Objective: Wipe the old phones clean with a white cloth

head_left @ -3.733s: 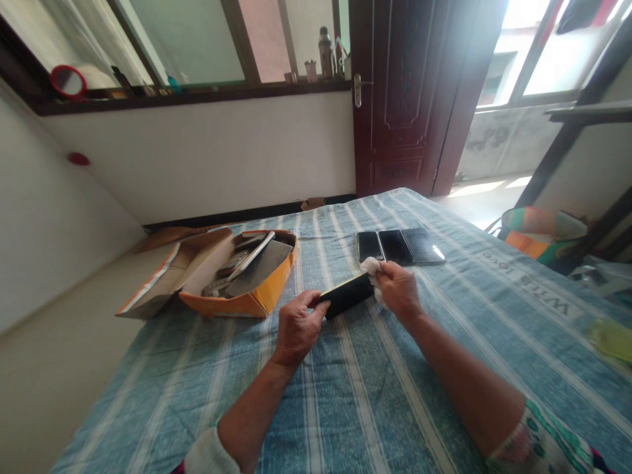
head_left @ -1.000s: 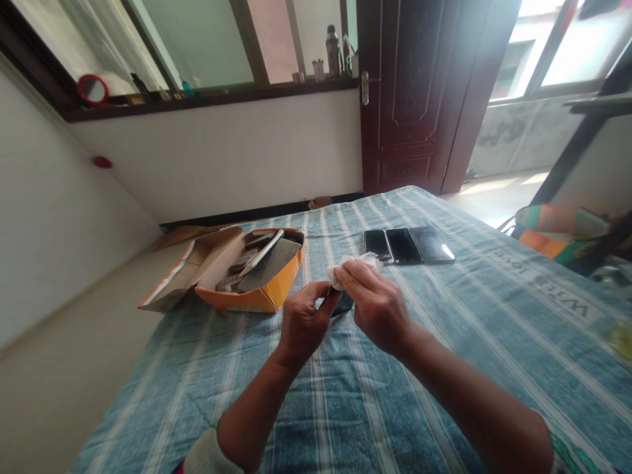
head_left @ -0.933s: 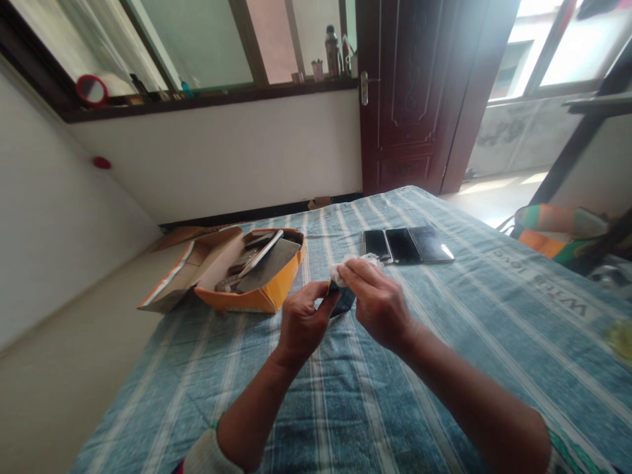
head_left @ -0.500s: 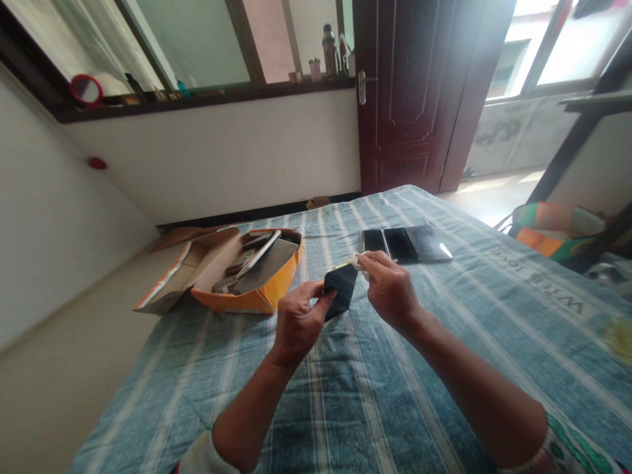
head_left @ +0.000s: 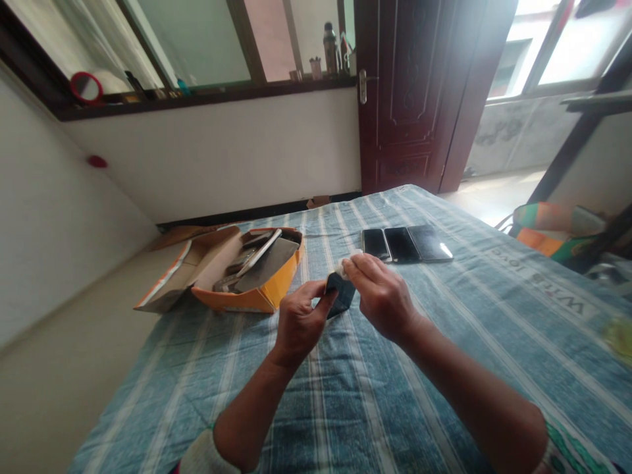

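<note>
Right of the box (head_left: 279, 287): left hand (head_left: 301, 319) clamps tilted phone (head_left: 342, 297), apparently presenting its edge to tissue (head_left: 340, 268) pinched by right hand (head_left: 382, 293).

Right of the held phone (head_left: 340, 297), a pale strip (head_left: 567, 301) on the striped cloth (head_left: 494, 322) shows "W" and, blurred, perhaps "love".

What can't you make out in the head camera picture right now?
All in the head view:
Dark rectangular phone: far face, turned away from the camera.
Crumpled white tissue: partly covered by the bare right hand.
Open orange cardboard box: lower contents, hidden under flat items on top.
Blurry yellow-green thing: cut off by the right picture edge.
</note>
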The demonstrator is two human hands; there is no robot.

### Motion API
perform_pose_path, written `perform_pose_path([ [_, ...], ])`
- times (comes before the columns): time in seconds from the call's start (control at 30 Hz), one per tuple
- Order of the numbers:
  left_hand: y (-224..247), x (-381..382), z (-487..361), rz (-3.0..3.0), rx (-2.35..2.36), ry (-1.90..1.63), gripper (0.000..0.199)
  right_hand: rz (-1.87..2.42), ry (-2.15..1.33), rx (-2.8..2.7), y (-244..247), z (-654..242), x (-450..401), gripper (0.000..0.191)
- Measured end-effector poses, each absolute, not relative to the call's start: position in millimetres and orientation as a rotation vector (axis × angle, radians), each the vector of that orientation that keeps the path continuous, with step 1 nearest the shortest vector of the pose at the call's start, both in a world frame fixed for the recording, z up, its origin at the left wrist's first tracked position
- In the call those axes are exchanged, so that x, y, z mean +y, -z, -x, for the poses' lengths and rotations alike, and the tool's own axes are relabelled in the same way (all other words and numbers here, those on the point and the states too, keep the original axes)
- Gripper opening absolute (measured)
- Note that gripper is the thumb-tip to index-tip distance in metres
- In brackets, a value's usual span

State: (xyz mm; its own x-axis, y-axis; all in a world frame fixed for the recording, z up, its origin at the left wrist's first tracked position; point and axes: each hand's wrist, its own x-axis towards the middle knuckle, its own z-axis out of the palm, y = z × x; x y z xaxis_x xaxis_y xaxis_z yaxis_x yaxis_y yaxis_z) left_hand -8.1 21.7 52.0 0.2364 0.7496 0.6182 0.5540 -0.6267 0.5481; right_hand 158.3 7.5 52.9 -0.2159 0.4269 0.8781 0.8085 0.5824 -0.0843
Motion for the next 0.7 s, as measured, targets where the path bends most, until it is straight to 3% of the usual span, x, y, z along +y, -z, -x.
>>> perform_pose_path([
  [0.27, -49, 23, 9, -2.218, 1.281, -1.315, 0.019, 1.131, 0.146, -1.655, -43, -174, 24, 0.034],
  [0.53, -51, 23, 11, -2.204, 1.296, -1.293, 0.019, 1.12, -0.405, -1.414, -39, -165, 27, 0.023],
  [0.7, -51, 23, 12, -2.165, 1.323, -1.294, 0.019, 1.2, -0.472, -1.391, -35, -157, 25, 0.021],
])
